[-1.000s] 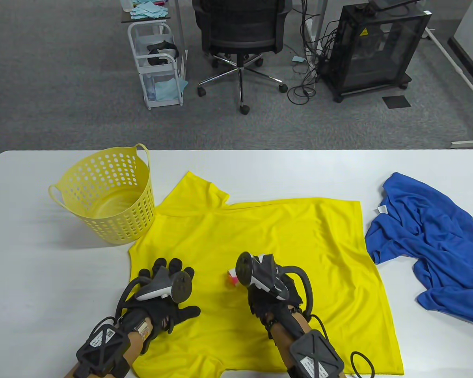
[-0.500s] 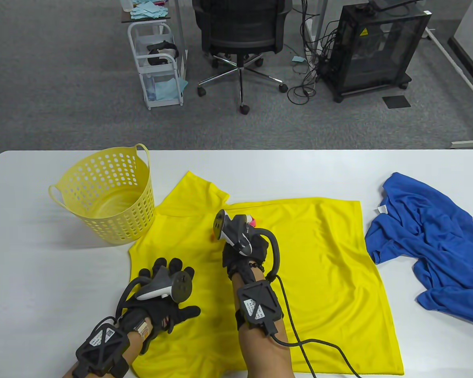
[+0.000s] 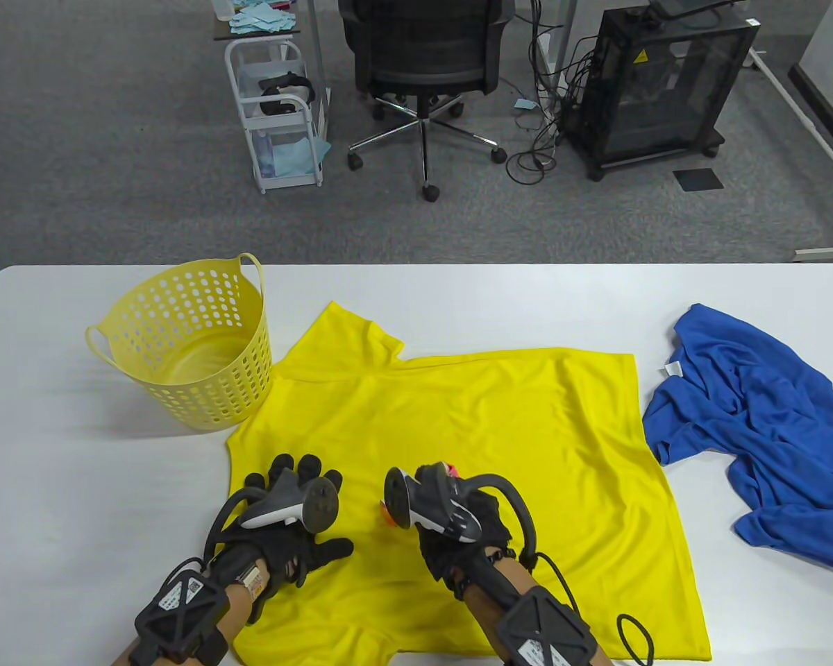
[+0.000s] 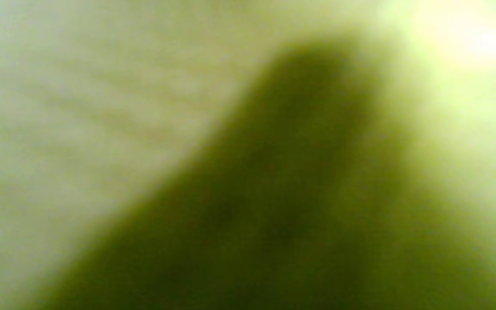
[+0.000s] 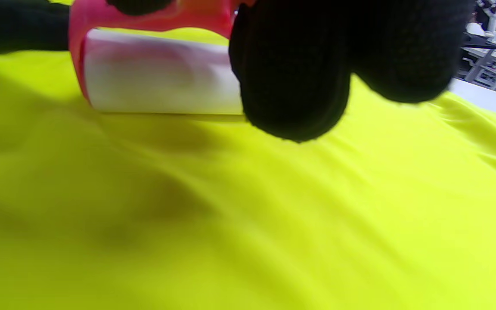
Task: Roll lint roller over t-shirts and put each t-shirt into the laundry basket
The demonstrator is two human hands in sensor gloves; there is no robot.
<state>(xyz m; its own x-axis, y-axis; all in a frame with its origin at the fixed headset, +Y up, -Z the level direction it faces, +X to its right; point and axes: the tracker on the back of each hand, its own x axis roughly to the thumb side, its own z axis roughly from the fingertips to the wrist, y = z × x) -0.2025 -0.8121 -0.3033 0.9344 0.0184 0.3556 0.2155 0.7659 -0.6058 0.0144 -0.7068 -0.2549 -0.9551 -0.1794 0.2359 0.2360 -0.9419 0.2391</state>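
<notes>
Lint roller (image 5: 157, 77), gripped in my right hand (image 3: 458, 513), presses its white drum on the yellow shirt (image 3: 527, 430) spread beside the basket (image 3: 180, 333). My left hand (image 3: 291, 513) lies flat, pinning thin, limp cloth likely to ruck; I'd gather it in bunches.

Floor: grey carpet (image 3: 111, 173)
Seat: black office chair (image 3: 423, 62)
Left: white trolley (image 3: 278, 111)
Right: black cabinet (image 3: 656, 90), cables (image 3: 541, 139)

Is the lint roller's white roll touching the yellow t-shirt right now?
Touching. In the right wrist view the lint roller sits with its white roll's lower edge on the yellow t-shirt, no gap showing; the right hand grips it.
</notes>
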